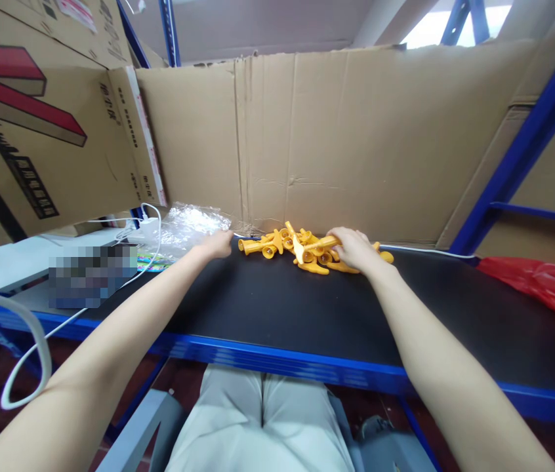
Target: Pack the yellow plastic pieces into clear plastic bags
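A pile of yellow plastic pieces (314,267) lies at the back of the black shelf top, against the cardboard. Some are short tubes with open round ends, others curved and tapered. My right hand (351,246) is closed around the handle end of a yellow hammer-shaped piece (324,242), at the right side of the pile. To the left of the pile, my left hand (218,244) is closed beside a clear plastic bag (186,223). Whatever its curled fingers may hold is hidden.
Cardboard (356,144) walls the back of the black shelf top (277,308). A large printed box (61,144) stands at left, above white cables and a blurred-out object (93,275). A red plastic bag (538,278) lies at right. Blue rails (277,357) frame the shelf.
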A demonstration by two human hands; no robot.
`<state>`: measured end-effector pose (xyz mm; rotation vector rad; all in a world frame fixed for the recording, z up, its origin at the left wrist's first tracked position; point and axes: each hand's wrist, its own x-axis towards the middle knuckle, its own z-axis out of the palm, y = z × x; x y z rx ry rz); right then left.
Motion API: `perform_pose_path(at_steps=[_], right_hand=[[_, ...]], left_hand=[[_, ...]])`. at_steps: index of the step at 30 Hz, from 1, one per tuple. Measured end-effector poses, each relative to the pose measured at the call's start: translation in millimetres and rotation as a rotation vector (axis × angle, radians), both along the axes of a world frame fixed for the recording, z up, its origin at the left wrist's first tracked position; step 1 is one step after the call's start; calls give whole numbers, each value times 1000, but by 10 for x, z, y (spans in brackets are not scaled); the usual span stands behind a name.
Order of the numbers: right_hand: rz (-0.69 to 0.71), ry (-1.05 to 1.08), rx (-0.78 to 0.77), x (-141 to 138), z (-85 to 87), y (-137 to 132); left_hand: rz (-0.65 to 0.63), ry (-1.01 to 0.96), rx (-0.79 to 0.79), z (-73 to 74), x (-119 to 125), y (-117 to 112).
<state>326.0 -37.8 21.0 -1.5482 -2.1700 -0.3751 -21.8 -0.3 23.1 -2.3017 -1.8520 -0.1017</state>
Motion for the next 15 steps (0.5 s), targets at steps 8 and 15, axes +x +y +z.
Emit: perform_pose_path(at_steps=[8, 15], right_hand=[[114, 79, 224, -148, 25, -73], [198, 73, 331, -252, -51, -50]], left_hand=[[-259, -370, 297, 298, 918, -444], [-254, -319, 316, 59, 1135, -460]])
